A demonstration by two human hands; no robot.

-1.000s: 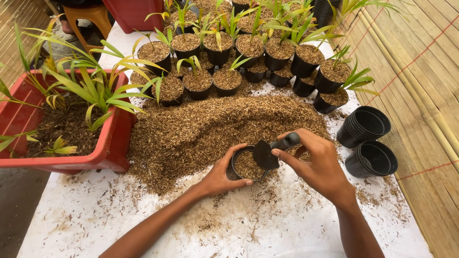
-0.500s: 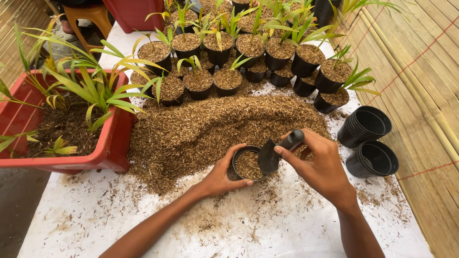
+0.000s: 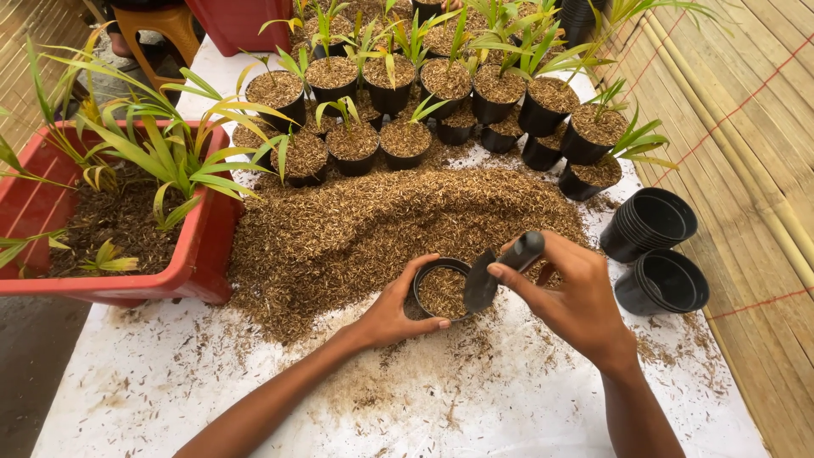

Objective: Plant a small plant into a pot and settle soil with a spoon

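The left hand [image 3: 392,312] is curled around a small black pot [image 3: 441,290], with the thumb on the near side of the rim and the fingers on the far side. The pot stands on the white sheet [image 3: 170,382] near the middle of the table, at the near edge of a long heap of brown potting mix [image 3: 365,229], and it is partly filled with the same mix. The right hand [image 3: 570,298] is closed narrowly on the handle of a small black trowel [image 3: 496,270]; the blade points down and touches the right side of the pot's rim.

There are two stacks of empty black pots [image 3: 655,250] at the right edge of the table, one behind the other, close to the right hand. At the far edge about fifteen filled pots with young green plants [image 3: 407,85] stand close together; some are hidden by leaves, so the count is not exact. One red tub [image 3: 199,254] with soil and long-leaved plants sits at the left edge, touching the heap. Loose mix is scattered over the sheet around both hands. A bamboo mat [image 3: 746,127] lies beyond the right edge.
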